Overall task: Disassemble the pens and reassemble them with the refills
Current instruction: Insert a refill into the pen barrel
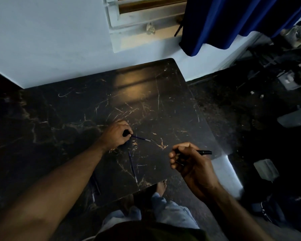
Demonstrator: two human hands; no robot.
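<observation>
Dark marble surface (146, 94) carries one spare refill (132, 166) at 6 o'clock of the left hand (116, 134), whose fingers pinch a thin blue refill (140, 138). Right hand (189, 162), at 4 o'clock, curls its fingers around a black pen barrel (202, 152). I think the dim light and thin refill may cause a missed insertion or a slip.

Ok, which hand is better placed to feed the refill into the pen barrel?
Probably the left hand: it already pinches the blue refill, tip pointing toward the right hand, which grips the black barrel.

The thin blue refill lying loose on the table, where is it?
In the head view, the thin blue refill lies on the dark marble table, between both hands, near the front edge.
</observation>
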